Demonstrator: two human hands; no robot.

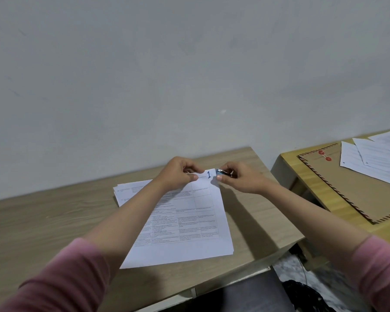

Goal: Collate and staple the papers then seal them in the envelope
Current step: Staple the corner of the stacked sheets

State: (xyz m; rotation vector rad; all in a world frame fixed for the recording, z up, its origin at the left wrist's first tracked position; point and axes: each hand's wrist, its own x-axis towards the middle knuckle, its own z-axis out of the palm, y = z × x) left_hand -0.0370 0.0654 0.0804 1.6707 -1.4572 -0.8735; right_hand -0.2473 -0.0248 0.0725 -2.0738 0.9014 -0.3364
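A stack of printed papers (185, 221) lies on the light wooden desk (43, 221), its top sheet marked with a blue "1" at the far right corner. My left hand (178, 173) pinches that lifted corner. My right hand (241, 179) grips a small blue stapler (221, 172) whose jaw touches the same corner. A brown envelope (356, 190) with a red string clasp and striped border lies on the second table (286, 163) to the right, apart from both hands.
More loose white sheets (374, 158) lie on the right table, overlapping the envelope's far end. A gap with dark floor items (306, 289) separates the two tables. A bare wall stands directly behind the desk.
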